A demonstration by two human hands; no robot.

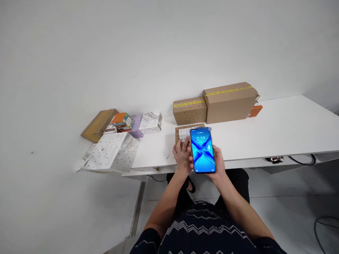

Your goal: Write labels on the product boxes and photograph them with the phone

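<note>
A smartphone with a lit blue screen reading 2:19 is held up in my right hand, whose fingers wrap round its edges. Behind and below the phone, a flat cardboard box with a white label lies on the table near its front edge. My left hand rests on that box, fingers stretched out over it and the label's lower edge. The phone covers the right part of the box.
Against the wall stand a small cardboard box and a larger one, with an orange box behind. Several packages, including a white dotted parcel and a purple box, crowd the left end of the white table.
</note>
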